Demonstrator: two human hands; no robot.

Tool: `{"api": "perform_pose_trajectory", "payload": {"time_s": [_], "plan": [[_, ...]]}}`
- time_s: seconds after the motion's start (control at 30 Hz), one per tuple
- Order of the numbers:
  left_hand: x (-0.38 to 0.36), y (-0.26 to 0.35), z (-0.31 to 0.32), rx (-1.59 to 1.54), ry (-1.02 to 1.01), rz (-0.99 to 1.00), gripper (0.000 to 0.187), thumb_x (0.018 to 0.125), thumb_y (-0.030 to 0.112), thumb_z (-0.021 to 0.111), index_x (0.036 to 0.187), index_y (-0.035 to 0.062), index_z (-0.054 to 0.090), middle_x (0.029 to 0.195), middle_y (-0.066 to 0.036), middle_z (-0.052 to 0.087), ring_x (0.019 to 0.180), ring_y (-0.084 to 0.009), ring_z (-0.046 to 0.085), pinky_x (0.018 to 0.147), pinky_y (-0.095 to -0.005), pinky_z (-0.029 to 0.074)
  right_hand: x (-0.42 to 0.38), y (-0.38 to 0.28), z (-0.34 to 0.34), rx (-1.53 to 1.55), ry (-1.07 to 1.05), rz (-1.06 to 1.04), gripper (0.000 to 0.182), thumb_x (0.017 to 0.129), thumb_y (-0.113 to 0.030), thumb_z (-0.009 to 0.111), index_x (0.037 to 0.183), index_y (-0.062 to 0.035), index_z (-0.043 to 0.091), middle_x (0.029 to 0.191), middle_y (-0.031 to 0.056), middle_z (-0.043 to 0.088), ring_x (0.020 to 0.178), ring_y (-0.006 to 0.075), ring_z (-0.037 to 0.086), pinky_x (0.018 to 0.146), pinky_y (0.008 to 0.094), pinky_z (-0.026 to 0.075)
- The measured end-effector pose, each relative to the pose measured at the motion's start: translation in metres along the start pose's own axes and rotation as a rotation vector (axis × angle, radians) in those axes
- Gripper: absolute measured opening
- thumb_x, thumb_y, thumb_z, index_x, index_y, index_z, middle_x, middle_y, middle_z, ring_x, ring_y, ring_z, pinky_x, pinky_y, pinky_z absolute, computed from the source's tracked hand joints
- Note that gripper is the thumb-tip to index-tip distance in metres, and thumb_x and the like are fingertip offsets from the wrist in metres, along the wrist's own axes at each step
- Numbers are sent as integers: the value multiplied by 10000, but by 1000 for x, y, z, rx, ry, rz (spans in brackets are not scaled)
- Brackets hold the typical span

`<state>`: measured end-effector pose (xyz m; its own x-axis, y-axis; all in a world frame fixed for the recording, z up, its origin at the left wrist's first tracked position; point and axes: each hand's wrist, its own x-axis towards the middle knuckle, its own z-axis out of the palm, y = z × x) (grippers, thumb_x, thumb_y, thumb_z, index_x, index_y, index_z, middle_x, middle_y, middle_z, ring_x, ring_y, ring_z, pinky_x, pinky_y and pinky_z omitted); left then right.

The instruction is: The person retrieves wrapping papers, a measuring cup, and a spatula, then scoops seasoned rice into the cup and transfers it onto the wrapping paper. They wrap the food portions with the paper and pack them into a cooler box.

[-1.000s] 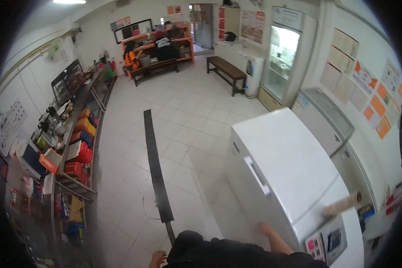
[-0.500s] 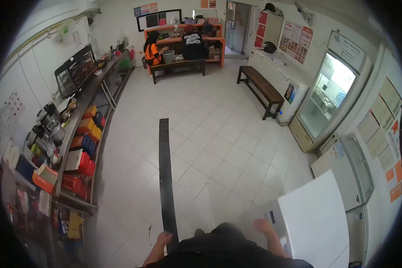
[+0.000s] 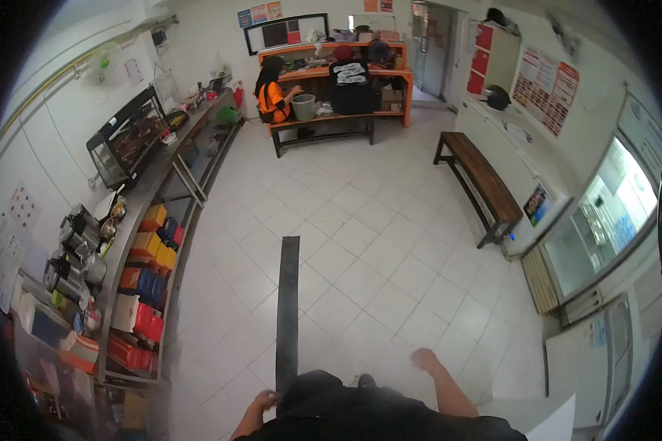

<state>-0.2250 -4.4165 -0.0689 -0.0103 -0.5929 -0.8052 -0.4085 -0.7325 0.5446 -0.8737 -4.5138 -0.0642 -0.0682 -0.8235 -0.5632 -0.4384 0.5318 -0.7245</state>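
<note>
My left hand (image 3: 265,400) is low in the view, beside the black strip (image 3: 289,301) on the floor; its fingers look curled, but they are too small to read clearly. Out over the white floor tiles (image 3: 375,272), my right hand (image 3: 424,359) hangs in front of my body, with nothing visible in it. The finger shape of that hand is blurred. Neither hand touches any furniture.
A long counter (image 3: 136,202) with blenders and boxes runs along the left. Two people sit on a bench (image 3: 324,122) at an orange counter (image 3: 407,95). On the right are a wooden bench (image 3: 482,176), a glass-door fridge (image 3: 603,220) and a white freezer (image 3: 581,367).
My view has moved forward; the seated people look nearer, and the white surface at my right has mostly dropped out of view. Both my hands have swung slightly.
</note>
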Motion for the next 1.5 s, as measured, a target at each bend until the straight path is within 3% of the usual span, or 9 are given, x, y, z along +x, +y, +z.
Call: {"api": "perform_pose_trajectory", "payload": {"time_s": [0.3,0.37,0.53,0.67,0.93,1.07,1.2,1.33,1.5], "plan": [[112,68,-64,3,8,-370,492,935,498,580,1038,52,759,1019,-151,731,945,-323,682,845,-443,523,319,-245,-20,-220,-74,-97,218,902,-217,690,1030,-41,702,975,70,726,793,203,711,679,368,551],[159,113,-102,14,-1,-332,516,939,513,555,1044,52,760,1048,-160,731,989,-335,680,890,-442,518,410,-220,-11,-745,-161,-306,220,888,-230,703,989,-35,718,981,73,733,786,205,713,690,387,555],[342,220,-221,568,-265,203,578,950,552,491,1060,52,761,1122,-181,731,1098,-364,676,1003,-438,507,407,-302,-11,-298,-374,234,235,956,-180,631,1126,-38,712,1025,93,742,868,218,716,662,423,574],[455,397,-347,220,443,163,378,852,390,780,1027,58,737,966,-145,747,898,-268,707,803,-409,550,452,-336,-13,-146,-287,505,281,1019,-226,547,1183,-62,706,1102,106,729,885,230,720,672,415,566],[579,605,-554,-121,533,473,208,918,188,707,1046,26,687,871,-124,736,762,-179,693,701,-325,557,663,-373,31,150,-238,649,316,1027,-203,502,1266,-116,690,1092,80,739,866,240,732,717,410,564],[636,538,-613,51,452,19,329,871,386,745,1012,89,756,1004,-188,754,1001,-333,713,893,-430,546,821,-542,94,-176,-330,790,382,1044,-319,542,1338,-93,633,1228,93,712,909,220,726,723,428,574],[618,519,-664,469,242,-12,354,883,420,721,1000,90,773,981,-198,750,985,-337,724,859,-421,556,1020,-711,143,-1330,-568,-396,311,872,-255,669,1114,-72,734,1086,156,729,952,326,697,808,488,559],[644,559,-720,-136,345,-302,359,878,405,724,1006,73,762,940,-189,746,945,-325,722,839,-419,557,1186,-955,198,-1271,-322,-727,200,801,-172,605,867,-51,749,914,195,729,834,368,696,733,509,557],[724,632,-831,-200,310,-243,366,871,387,729,1014,50,749,890,-177,740,895,-311,719,813,-417,559,1255,-1188,291,91,-181,-264,130,913,-165,650,963,-64,715,874,68,720,783,214,690,671,364,543]]}}
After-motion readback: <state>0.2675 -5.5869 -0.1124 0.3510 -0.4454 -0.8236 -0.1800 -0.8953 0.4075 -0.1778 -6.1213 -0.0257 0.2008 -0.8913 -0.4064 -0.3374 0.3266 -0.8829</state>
